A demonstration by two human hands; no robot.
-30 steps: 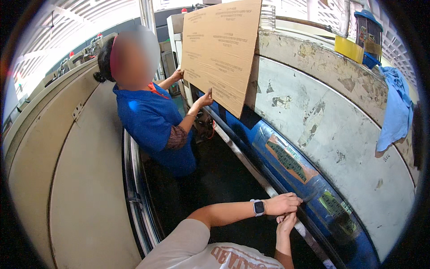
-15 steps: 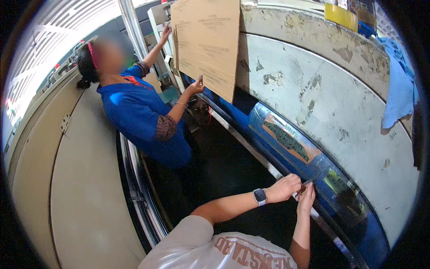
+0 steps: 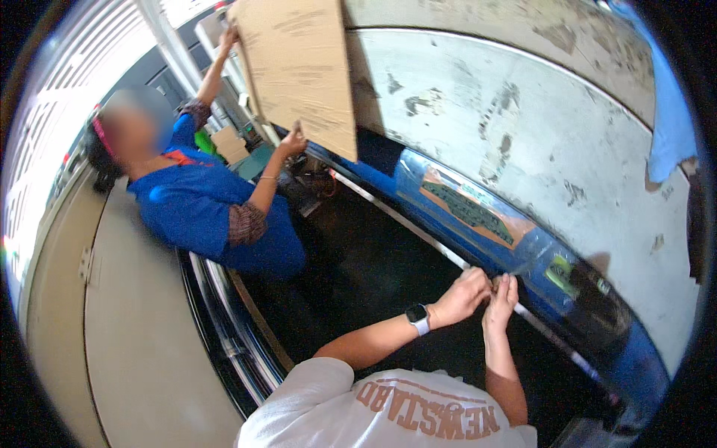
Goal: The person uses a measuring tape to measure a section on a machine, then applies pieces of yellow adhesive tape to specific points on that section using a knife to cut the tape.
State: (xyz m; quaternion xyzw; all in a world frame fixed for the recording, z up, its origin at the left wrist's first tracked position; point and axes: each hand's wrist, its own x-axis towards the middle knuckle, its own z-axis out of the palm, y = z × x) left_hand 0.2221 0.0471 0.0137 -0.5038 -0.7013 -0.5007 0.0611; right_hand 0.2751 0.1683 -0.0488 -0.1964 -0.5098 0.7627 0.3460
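Grip: left hand (image 3: 461,299) and right hand (image 3: 502,302) curled together, fingers bent; can't tell what's pinched, if anything.
Clear sheet (image 3: 532,248) lies on the blue roller (image 3: 372,173), just beyond the hands. Likely light, floppy, slick; best held by its near edge, clear of the dark green patch (image 3: 470,209). Long axis follows the roller, upper left to lower right; no obvious front end.

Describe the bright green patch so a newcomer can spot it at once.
Find the big pale stained panel; along its lower edge runs a blue curved surface. On that, right of the person's right hand, is the bright green patch. It is smaller and brighter than the dark green piece to its upper left.
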